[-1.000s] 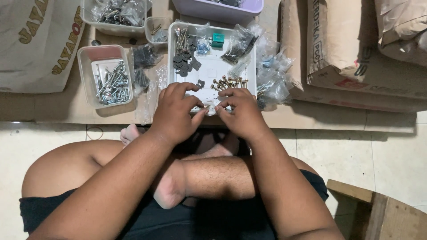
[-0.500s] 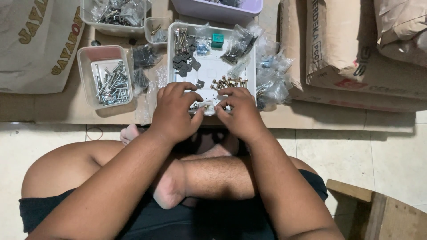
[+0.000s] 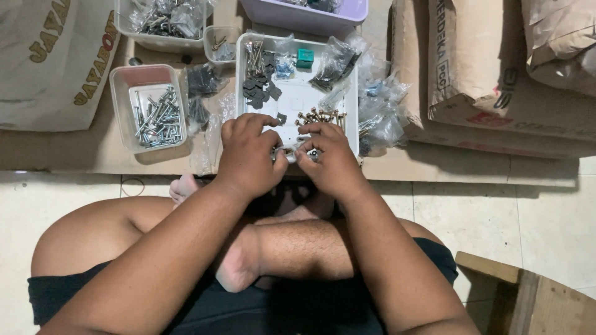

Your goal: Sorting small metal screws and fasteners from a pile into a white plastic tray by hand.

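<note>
My left hand [image 3: 249, 154] and my right hand [image 3: 331, 158] meet over the near edge of a white tray [image 3: 297, 96], fingertips pinched together on a small metal piece [image 3: 290, 151] held between them. Just beyond my right fingers a row of brass-headed screws [image 3: 320, 116] lies in the tray. Dark flat brackets [image 3: 259, 89] and long bolts [image 3: 253, 54] lie at the tray's far left, and a small green block [image 3: 304, 58] sits at the far end. What exactly the held piece is stays hidden by my fingers.
A clear tub of silver screws [image 3: 154, 115] stands left of the tray, with another tub of bagged hardware [image 3: 162, 18] and a purple bin [image 3: 310, 12] beyond. Plastic bags of parts [image 3: 380, 115] lie right. Paper sacks [image 3: 496, 68] flank both sides. A wooden stool [image 3: 528, 294] sits at bottom right.
Both hands have stayed at the tray's near edge, with only small finger movements on the piece between them.
</note>
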